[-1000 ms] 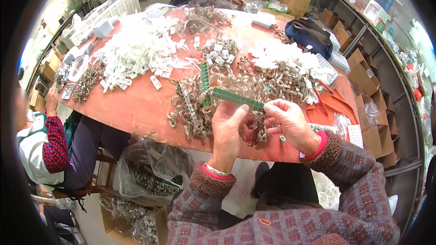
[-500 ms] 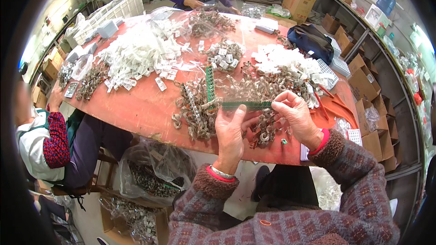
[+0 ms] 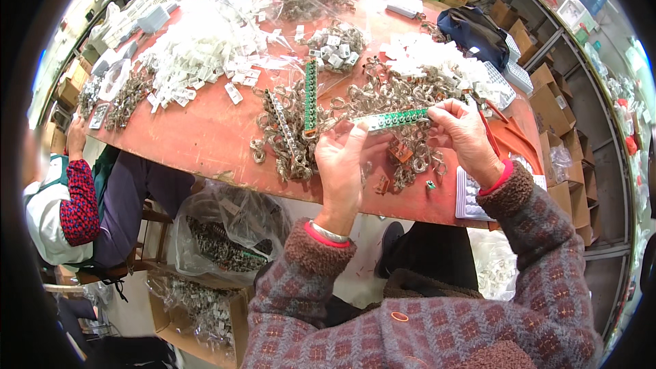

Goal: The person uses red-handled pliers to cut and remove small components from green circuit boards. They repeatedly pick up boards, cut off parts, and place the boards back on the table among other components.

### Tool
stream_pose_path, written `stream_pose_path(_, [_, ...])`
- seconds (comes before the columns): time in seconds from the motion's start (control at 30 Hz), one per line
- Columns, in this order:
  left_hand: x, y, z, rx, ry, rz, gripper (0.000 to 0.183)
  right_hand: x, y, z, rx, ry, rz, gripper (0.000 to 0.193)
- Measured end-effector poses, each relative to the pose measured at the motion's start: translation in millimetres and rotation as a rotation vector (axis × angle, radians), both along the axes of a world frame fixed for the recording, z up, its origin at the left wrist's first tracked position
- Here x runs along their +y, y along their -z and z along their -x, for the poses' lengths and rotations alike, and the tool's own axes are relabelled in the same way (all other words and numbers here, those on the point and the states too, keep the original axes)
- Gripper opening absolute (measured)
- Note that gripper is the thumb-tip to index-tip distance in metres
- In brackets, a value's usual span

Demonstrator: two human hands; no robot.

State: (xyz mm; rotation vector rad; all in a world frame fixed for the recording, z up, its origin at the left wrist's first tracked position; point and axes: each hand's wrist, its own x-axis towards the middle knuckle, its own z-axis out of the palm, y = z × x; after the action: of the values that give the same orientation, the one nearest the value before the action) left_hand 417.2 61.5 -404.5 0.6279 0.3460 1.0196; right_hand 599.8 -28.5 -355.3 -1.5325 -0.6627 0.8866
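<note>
A narrow green circuit-board strip (image 3: 395, 119) with a row of small metallic parts is stretched level between my two hands, above the table. My left hand (image 3: 342, 171) pinches its left end between thumb and fingers. At the other end, my right hand (image 3: 466, 135) grips it with the fingertips. Under and behind the strip lies a heap of ring-shaped metal pieces (image 3: 355, 102). Left of my hands, a second green strip (image 3: 311, 99) rests on the heap. Beside it slants a silvery strip (image 3: 281, 130). A tiny green piece (image 3: 430, 184) lies below my right hand.
White plastic pieces are piled on the red table (image 3: 205, 140) at left (image 3: 198, 55) and right (image 3: 437, 61). A white tray (image 3: 471, 198) sits by my right wrist. Two people sit around the table, one at left (image 3: 75, 205). Below are a plastic bag (image 3: 225, 232) and carton (image 3: 178, 335).
The strip has tipped from nearly edge-on to show its face with the metallic parts, and its right end has risen. The whole view has shifted slightly.
</note>
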Motion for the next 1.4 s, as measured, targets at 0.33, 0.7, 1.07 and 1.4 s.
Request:
stream_pose_path(0.33, [-2,-1,-3,0.019,-0.045,0.034,0.027,-4,4,-5,0.076,-0.056,-0.018,0.015])
stream_pose_path(0.7, [-1,1,-3,-0.053,-0.101,0.038,0.012,-4,4,4,0.118,-0.059,-0.106,0.011])
stream_pose_path(1.07, [5,6,1,-0.040,0.022,0.035,0.009,-2,8,4,0.106,-0.034,-0.075,0.013])
stream_pose_path(1.4, [8,3,8,0.009,0.111,0.016,0.011,-1,-4,0,0.219,-0.153,-0.005,0.009])
